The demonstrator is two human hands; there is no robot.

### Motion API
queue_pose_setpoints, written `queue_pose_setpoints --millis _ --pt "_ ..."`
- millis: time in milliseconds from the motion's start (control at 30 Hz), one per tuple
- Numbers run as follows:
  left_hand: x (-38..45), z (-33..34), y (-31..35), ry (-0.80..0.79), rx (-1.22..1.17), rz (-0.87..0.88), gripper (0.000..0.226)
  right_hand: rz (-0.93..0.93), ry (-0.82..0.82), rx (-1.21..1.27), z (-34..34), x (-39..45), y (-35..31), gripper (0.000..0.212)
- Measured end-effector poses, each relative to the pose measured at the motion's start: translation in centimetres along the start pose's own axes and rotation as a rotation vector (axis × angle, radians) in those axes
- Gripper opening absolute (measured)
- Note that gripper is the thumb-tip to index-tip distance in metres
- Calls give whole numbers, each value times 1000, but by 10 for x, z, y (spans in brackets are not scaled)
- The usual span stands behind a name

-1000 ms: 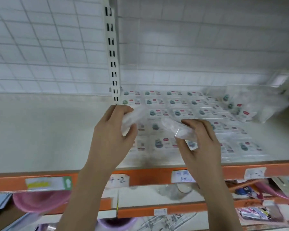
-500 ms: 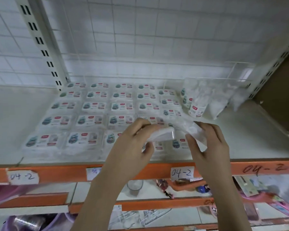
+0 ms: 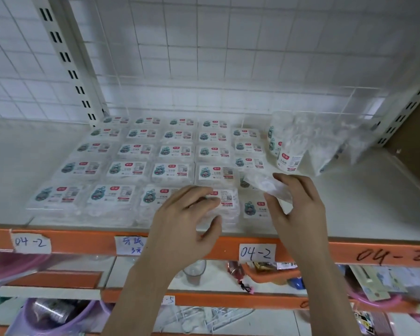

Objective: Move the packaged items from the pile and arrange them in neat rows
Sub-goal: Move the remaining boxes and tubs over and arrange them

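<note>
My right hand [image 3: 294, 207] has a clear packet [image 3: 268, 186] pinched between thumb and fingers [image 3: 298, 187], held just above the gap in the rightmost column of the rows [image 3: 155, 163]. My left hand [image 3: 187, 219] hovers over the front-row packet [image 3: 224, 202] just left of that gap, fingers loosely curled; I can't tell whether they press it or only hang over it. The pile [image 3: 308, 144] sits well beyond the right fingers, leaning at the back of the shelf [image 3: 374, 214]. To do this step well, I judge I should turn the held packet label-up, line its edges with the neighbours beside and behind, lower it flat, and steady the next packet with my left so the slippery film doesn't nudge the row askew
</note>
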State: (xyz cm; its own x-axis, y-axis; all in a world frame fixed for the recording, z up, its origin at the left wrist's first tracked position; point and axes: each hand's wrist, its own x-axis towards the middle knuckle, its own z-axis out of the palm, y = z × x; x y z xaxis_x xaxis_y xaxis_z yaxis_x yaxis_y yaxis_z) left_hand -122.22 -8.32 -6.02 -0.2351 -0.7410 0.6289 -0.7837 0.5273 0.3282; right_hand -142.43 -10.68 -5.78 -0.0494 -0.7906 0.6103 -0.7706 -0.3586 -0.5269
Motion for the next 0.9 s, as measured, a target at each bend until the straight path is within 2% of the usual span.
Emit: queue_pose_setpoints --millis 200,400,600,667,800,900 --pt "12 3 -3 -20 62 -47 31 -75 -26 -32 15 43 7 35" --pt "24 1 -7 -109 66 -143 30 -123 -33 -189 47 125 10 32" --pt "44 1 -18 -154 169 -235 39 -29 -440 -466 74 149 14 39" --pt "48 2 -20 -158 194 -256 41 -42 -506 -570 76 137 19 45" --pt "52 4 -24 -198 180 -343 45 -103 -456 -670 74 115 27 53" --pt "52 6 -25 -215 176 -390 48 -135 -411 -643 74 113 26 50"
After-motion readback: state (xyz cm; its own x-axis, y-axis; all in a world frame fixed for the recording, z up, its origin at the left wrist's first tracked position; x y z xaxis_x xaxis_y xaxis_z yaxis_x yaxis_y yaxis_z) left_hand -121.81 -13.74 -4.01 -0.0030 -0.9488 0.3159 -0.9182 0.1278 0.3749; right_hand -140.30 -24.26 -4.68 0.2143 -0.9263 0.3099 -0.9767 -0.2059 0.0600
